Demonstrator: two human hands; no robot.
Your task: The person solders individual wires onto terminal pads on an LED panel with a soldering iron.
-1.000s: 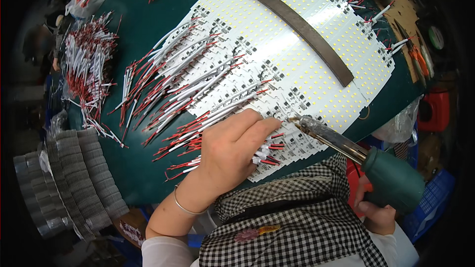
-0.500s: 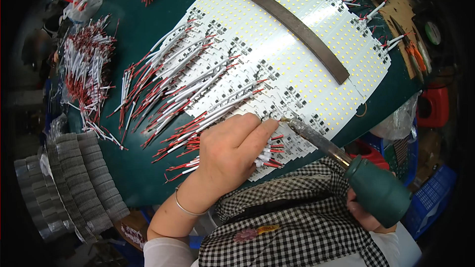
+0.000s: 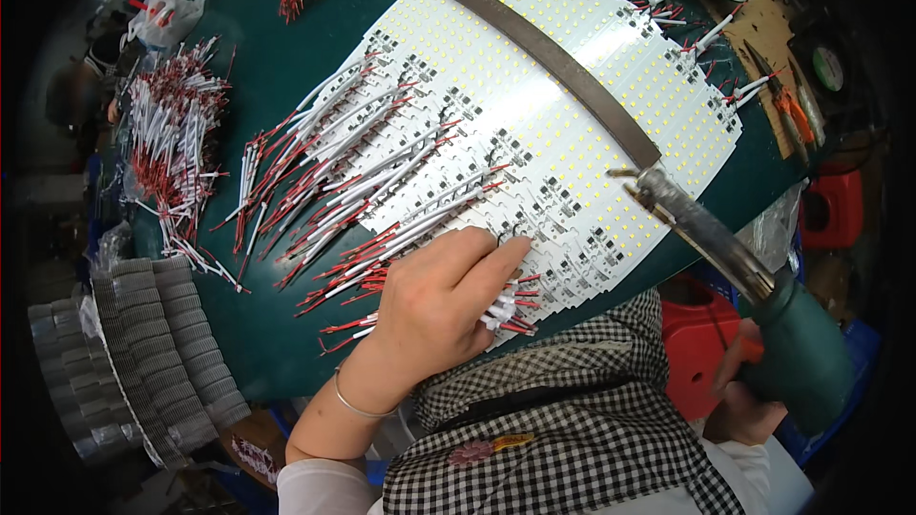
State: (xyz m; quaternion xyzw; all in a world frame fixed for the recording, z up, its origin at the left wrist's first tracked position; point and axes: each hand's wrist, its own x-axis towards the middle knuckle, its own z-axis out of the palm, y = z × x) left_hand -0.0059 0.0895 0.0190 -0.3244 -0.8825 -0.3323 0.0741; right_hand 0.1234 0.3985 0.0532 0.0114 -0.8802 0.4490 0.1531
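White LED strips [image 3: 534, 124] lie under the left hand [image 3: 444, 300], whose fingers press flat on red-white wires [image 3: 506, 305]. At near right, the right hand [image 3: 754, 381] grips a soldering gun [image 3: 754, 296].

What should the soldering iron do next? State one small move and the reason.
Probably bring the soldering iron in the right hand back down and left toward the left hand. Its tip hangs over the white LED boards, apart from the red and white wires that the fingertips pin there.
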